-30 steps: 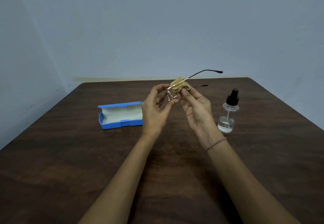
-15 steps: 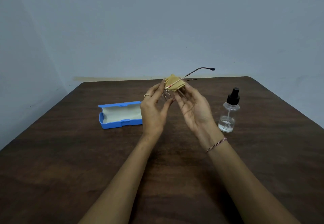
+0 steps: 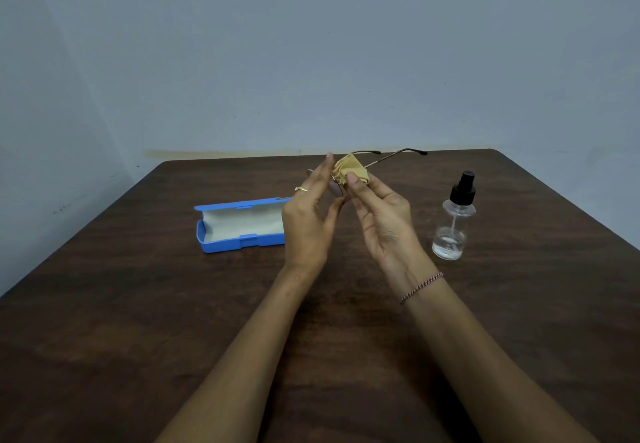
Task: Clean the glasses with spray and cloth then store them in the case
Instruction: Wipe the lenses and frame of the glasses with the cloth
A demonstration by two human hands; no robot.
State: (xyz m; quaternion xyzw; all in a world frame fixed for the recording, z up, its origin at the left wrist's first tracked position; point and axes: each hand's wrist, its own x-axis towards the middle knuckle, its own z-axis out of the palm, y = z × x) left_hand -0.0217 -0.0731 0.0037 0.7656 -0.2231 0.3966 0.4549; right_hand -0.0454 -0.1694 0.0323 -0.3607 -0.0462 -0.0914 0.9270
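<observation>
- nearest me, the dark brown wood-grain table [image 3: 138, 304] carries both bare forearms, which reach toward twelve o'clock. a thin beaded bracelet [image 3: 420, 286] sits on the right wrist.
- the left hand [image 3: 306, 224] is raised over the middle of the table. its thumb and fingers pinch the thin metal-framed glasses [image 3: 391, 157] by the front frame, and there is a gold ring [image 3: 300, 189] on one finger.
- the right hand [image 3: 381, 217], just beside it at three o'clock, pinches the mustard-yellow soft cloth [image 3: 349, 172], which is bunched around one lens. i judge the wiping to be under way and not finished.
- at three o'clock of the hands, apart from them, the clear plastic spray bottle with a black pump top [image 3: 452, 231] stands upright with nobody holding it. spraying looks done to me, though i cannot tell whether the lenses are wet.
- at nine o'clock of the hands, the blue hard plastic case [image 3: 225, 243] lies with its lid open and pale lining showing. no glasses are in it, so storing is still ahead.
- farthest out, the glasses' temples are unfolded and point toward two o'clock. i judge what remains is to finish both lenses, fold the temples, lay the glasses in the case and close it.
</observation>
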